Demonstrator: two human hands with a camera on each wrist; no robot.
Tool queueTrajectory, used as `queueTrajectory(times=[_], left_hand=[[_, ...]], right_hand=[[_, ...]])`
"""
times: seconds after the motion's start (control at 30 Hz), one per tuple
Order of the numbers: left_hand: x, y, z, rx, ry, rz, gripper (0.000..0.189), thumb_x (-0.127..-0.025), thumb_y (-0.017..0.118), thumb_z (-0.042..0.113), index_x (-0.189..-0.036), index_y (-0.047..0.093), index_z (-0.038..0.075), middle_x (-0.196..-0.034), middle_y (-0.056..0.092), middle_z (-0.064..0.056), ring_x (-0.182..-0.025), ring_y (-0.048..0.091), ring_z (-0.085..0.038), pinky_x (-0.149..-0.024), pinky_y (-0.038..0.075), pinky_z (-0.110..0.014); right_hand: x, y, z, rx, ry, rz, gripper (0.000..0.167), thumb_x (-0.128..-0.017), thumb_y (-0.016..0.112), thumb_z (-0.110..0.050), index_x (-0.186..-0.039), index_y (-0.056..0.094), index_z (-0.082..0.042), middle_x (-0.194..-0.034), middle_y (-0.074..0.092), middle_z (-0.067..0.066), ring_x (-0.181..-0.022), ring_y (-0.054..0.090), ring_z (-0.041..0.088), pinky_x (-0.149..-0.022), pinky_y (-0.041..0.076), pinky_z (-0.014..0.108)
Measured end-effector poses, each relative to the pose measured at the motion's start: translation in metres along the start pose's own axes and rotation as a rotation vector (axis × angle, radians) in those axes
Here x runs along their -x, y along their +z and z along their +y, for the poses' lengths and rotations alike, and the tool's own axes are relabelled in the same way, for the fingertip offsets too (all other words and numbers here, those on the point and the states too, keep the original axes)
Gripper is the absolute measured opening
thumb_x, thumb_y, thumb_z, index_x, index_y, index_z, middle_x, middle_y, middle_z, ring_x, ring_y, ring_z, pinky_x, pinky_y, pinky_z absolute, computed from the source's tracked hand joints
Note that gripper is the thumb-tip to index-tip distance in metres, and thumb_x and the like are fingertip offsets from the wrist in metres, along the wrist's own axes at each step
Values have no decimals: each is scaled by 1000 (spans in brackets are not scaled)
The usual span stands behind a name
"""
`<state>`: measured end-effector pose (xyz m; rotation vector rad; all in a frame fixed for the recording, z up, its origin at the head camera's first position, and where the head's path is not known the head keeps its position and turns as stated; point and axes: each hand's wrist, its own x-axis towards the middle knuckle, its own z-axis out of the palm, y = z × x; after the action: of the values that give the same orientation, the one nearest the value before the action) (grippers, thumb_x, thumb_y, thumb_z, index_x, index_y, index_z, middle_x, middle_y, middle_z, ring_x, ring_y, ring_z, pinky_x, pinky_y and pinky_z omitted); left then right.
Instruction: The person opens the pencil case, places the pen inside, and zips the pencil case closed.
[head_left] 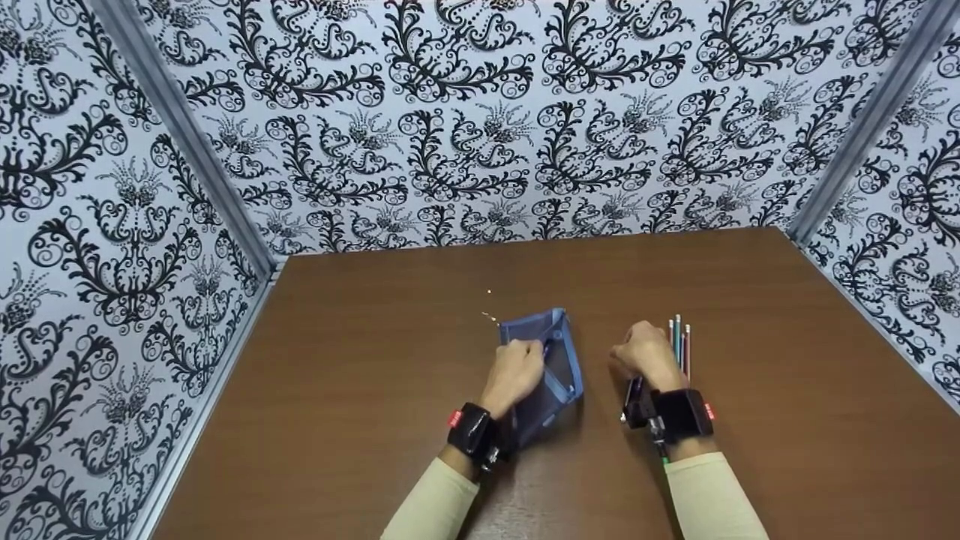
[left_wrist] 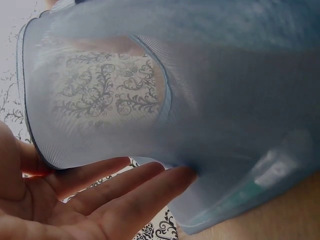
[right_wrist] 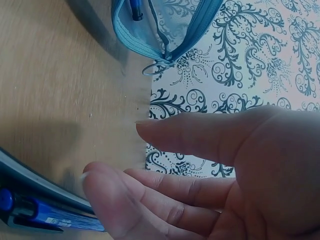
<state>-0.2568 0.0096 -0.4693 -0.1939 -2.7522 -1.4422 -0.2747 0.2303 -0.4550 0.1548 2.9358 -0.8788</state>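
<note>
My left hand (head_left: 516, 369) grips a blue see-through mesh pouch (head_left: 564, 352) by its side edge, with several fingers (left_wrist: 135, 200) stretched along the mesh. The pouch (left_wrist: 240, 100) stands tilted with its zippered mouth (right_wrist: 137, 50) spread apart, and a blue pen (right_wrist: 136, 9) shows inside it. To the right of the pouch, my right hand (head_left: 646, 352) is held over the table, thumb and index finger apart and nothing between them. Several pencils (head_left: 679, 341) with white ends lie just right of this hand. Another blue pen (right_wrist: 60, 217) appears below its fingertips in the right wrist view.
The brown wooden table (head_left: 375, 322) runs back to walls with a black-and-white scroll pattern (head_left: 465, 150). A small metallic piece (head_left: 489, 316) is by the pouch's far left corner. Both wrists carry black camera bands (head_left: 682, 414).
</note>
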Motion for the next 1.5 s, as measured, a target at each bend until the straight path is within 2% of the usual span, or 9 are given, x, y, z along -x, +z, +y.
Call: queueTrajectory(times=[0.2,0.43,0.63,0.97,1.1,1.23,1.43,1.5], left_hand=[[1,0,0,-4,34,25,41,-98,41,25,-58,40,19,-60,44,2,-59,49,-15,-53,40,-29],[0,0,0,19,-3,1,40,-99,41,27,-60,42,19,-59,42,3,-56,48,-13,-51,39,-28],[1,-1,0,29,-19,-10,40,-99,40,28,-61,43,19,-59,43,3,-54,48,-13,-50,40,-27],[1,-1,1,39,-17,-13,40,-100,41,28,-61,43,19,-59,42,4,-53,46,-12,-50,38,-27],[1,-1,1,-6,13,2,41,-99,40,26,-58,40,19,-59,42,3,-59,49,-15,-52,38,-28],[1,-1,2,-29,29,13,42,-98,41,24,-57,38,18,-60,43,1,-63,51,-17,-54,39,-29],[1,-1,2,-8,7,2,42,-99,40,27,-58,39,19,-59,40,2,-58,48,-15,-52,38,-28],[1,-1,1,-3,0,-2,42,-99,40,28,-58,39,19,-59,40,2,-56,47,-14,-51,38,-28]], right_hand=[[0,-2,0,-35,57,-64,27,-87,59,-9,-60,57,-6,-51,54,0,-47,53,14,-47,39,24],[-1,0,2,-28,59,-59,18,-87,58,-8,-70,59,-1,-53,55,1,-48,54,14,-49,42,24],[-2,2,4,-14,57,-54,17,-87,59,-7,-73,61,2,-52,55,2,-47,54,14,-48,41,24],[-4,3,4,-22,83,-65,19,-88,60,-5,-93,63,13,-62,61,9,-49,58,15,-46,44,24],[-4,3,5,-20,83,-71,18,-88,59,-2,-96,62,14,-63,61,9,-50,57,15,-45,43,23],[-3,3,5,-5,79,-70,16,-85,58,0,-93,62,13,-66,61,10,-51,57,16,-45,43,22],[-4,2,9,6,55,-32,9,-80,57,3,-83,63,9,-67,61,13,-51,57,18,-45,45,24],[-5,1,10,4,58,-28,10,-79,56,4,-85,62,10,-70,61,14,-52,58,18,-44,44,24]])
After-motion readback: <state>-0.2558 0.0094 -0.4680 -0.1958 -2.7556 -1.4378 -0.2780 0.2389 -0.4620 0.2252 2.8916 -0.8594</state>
